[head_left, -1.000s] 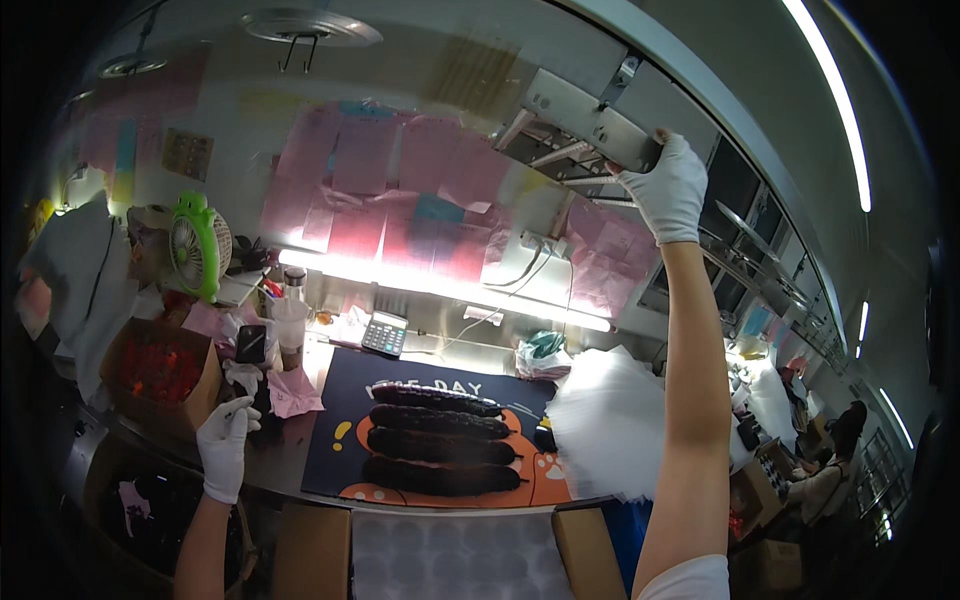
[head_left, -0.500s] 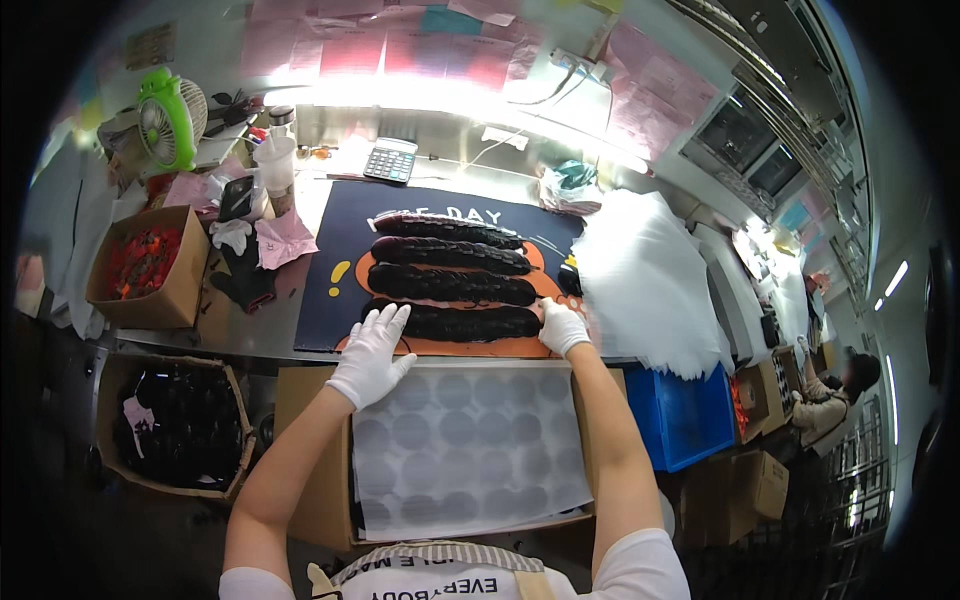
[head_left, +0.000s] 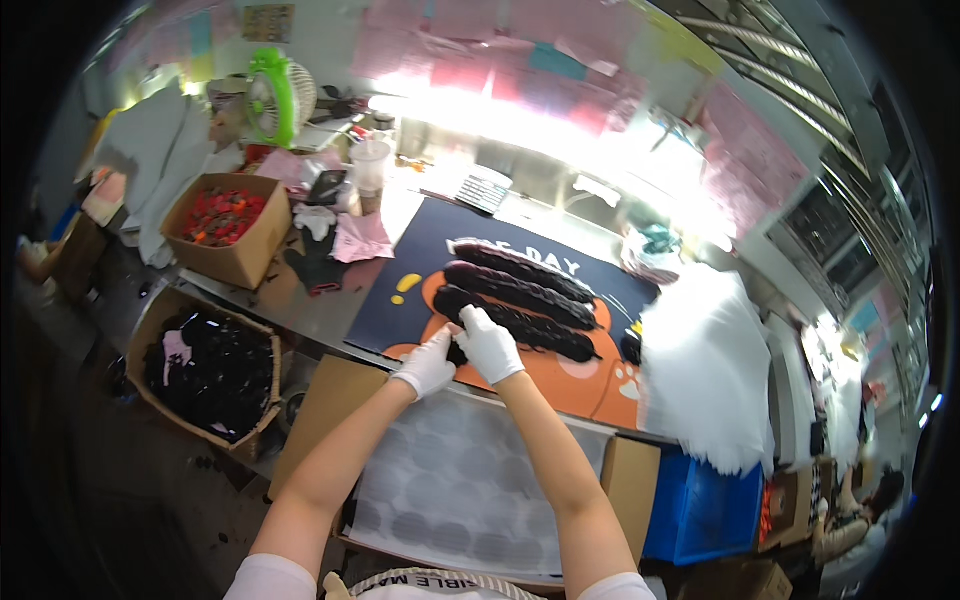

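Three long, black, glossy ridged bundles (head_left: 520, 296) lie side by side on a dark blue and orange printed mat (head_left: 375, 315). At the near left end of the bundles, my two white-gloved hands are close together. My left hand (head_left: 428, 366) is closed, its fingertips pinched beside a small dark piece. My right hand (head_left: 490, 345) has its fingers bent together, its upper fingertips by the left end of the nearest visible bundle. Between the gloves only a bit of something dark shows; the fingers hide the rest.
Below the mat stands a cardboard box (head_left: 632, 490) with a translucent sheet (head_left: 450, 490) over round shapes. A blue bin (head_left: 705, 505) and white sheets (head_left: 705, 370) are on the right. Left are a box of red pieces (head_left: 225, 218), a box of black items (head_left: 215, 375) and a green fan (head_left: 280, 98).
My hands have come together from the two ends of the nearest bundle. That bundle no longer lies stretched out on the mat. The whole view has turned and shifted.
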`<state>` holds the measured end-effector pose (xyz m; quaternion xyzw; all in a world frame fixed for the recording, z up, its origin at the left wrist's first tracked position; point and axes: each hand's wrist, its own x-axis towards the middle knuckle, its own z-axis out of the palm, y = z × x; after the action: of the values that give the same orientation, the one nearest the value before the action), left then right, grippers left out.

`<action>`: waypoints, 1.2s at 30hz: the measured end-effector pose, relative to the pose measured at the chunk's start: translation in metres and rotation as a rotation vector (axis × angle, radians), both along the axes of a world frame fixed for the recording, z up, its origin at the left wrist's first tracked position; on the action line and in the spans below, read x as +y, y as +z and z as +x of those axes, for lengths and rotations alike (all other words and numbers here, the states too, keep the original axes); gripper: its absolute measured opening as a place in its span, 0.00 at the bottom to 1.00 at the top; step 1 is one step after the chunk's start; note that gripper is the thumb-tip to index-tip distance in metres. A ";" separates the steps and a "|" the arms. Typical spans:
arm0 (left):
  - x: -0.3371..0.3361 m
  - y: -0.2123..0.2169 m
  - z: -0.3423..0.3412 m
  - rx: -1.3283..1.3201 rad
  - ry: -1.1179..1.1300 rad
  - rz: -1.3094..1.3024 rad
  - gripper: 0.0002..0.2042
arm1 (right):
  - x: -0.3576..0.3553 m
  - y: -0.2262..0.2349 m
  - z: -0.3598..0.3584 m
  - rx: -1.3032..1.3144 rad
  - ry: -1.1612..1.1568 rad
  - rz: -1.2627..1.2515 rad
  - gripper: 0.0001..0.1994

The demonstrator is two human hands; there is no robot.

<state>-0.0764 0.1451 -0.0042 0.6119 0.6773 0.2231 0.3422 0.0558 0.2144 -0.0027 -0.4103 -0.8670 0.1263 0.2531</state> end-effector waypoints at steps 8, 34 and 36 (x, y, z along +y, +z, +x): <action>-0.063 -0.001 0.022 -0.772 0.342 0.513 0.39 | -0.016 0.036 0.011 0.634 -0.010 -0.293 0.11; -0.198 -0.008 0.014 -1.042 0.277 0.086 0.18 | -0.218 0.020 0.044 0.107 -0.135 -0.919 0.10; -0.205 -0.024 0.008 -1.336 0.357 0.008 0.17 | -0.223 0.025 0.042 -0.007 -0.138 -0.875 0.10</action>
<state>-0.0683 -0.0596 -0.0280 0.2237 0.4107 0.6076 0.6420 0.0978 -0.0091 0.0219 -0.5361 -0.7034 0.4629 0.0603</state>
